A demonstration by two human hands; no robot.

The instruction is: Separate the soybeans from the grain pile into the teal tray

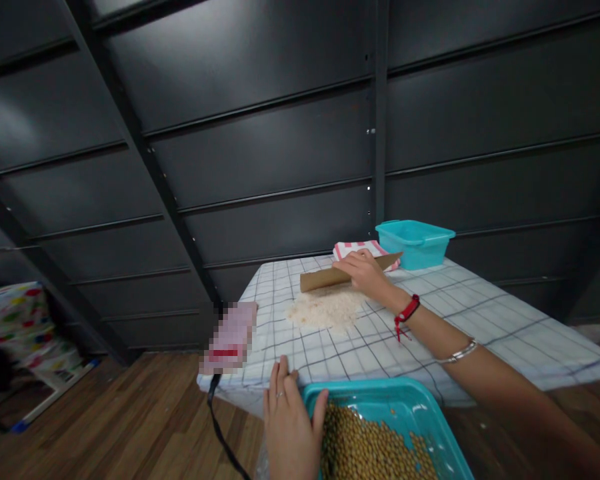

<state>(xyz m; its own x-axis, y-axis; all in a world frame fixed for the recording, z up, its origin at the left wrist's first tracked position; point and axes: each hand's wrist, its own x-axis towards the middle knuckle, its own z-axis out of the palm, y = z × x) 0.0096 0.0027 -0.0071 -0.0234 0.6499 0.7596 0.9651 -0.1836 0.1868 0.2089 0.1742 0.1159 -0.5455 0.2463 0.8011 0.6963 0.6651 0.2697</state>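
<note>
A long piece of brown cardboard (322, 279) is gripped along its top by my right hand (364, 270). It stands on its edge at the far side of a loose pale heap (326, 309), which looks like rice. At the near edge of the table, my left hand (293, 420) is on the left rim of a teal tub (405, 387), thumb inside and fingers stretched along the outside. Yellowish beans (370, 445), like soybeans, lie in the tub. The tub's near part is cut off by the frame.
A checked white cloth (400, 347) covers the table. Behind my right hand lie a pink-and-white striped cloth (345, 249) and a second teal tub (425, 248). A blurred-out pink item (233, 333) with a black cord (220, 427) is at the left edge. Dark panels (280, 147) rise behind.
</note>
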